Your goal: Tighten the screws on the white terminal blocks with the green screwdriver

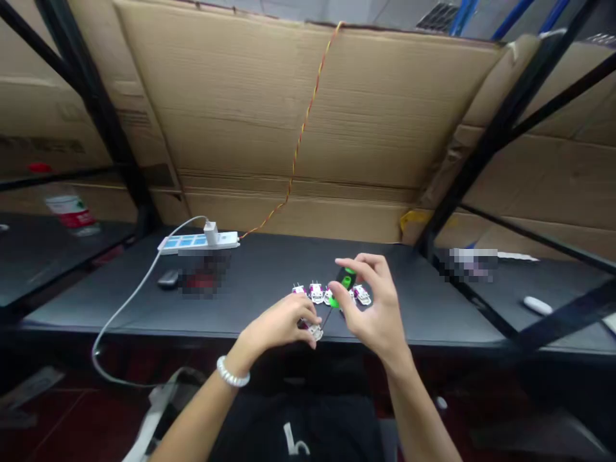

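My right hand is closed around the black and green handle of a screwdriver. The thin shaft slants down and left to a small white and purple plastic part near the table's front edge. My left hand grips that part between thumb and fingers, which hide much of it. The tip seems to meet the part, but I cannot tell exactly where. Just behind my hands lies a row of several similar white and purple parts, some of them partly covered by my right hand.
On the black table a white power strip stands at the back left, its cable hanging over the front edge. A dark mouse-like object lies nearby. Cardboard walls the back; black metal posts flank both sides. A bottle stands left.
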`<state>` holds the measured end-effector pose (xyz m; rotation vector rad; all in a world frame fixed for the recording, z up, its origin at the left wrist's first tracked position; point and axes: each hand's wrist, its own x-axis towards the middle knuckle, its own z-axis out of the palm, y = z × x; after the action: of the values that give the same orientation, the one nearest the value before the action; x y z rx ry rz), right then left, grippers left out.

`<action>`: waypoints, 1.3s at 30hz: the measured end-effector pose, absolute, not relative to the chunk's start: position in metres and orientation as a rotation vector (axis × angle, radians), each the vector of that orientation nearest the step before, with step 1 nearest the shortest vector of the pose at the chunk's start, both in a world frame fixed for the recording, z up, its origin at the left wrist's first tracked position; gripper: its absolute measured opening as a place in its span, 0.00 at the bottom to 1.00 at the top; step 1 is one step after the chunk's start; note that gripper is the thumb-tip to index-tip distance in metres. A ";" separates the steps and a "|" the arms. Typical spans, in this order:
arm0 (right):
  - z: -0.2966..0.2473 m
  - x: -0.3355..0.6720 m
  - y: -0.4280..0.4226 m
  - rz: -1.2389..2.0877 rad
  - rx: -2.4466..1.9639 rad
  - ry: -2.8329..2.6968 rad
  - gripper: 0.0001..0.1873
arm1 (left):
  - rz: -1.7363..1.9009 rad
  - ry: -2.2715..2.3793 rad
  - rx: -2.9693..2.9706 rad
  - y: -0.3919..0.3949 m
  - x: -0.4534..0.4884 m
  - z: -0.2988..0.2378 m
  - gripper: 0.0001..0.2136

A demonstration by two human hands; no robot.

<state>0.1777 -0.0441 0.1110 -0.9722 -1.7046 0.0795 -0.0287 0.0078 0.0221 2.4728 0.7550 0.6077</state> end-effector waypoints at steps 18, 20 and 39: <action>0.098 0.177 -0.040 0.290 -0.848 -1.669 0.20 | 0.596 0.753 2.484 0.008 -0.028 0.024 0.15; 0.099 0.176 -0.041 0.265 -0.860 -1.671 0.18 | 0.580 0.764 2.471 0.007 -0.028 0.026 0.15; 0.106 0.175 -0.044 0.204 -0.889 -1.712 0.17 | 0.562 0.769 2.490 0.006 -0.028 0.026 0.13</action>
<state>0.1749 -0.0443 0.1061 -0.8888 -1.7124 0.2037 -0.0282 0.0062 0.0259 2.4900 0.7694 0.5624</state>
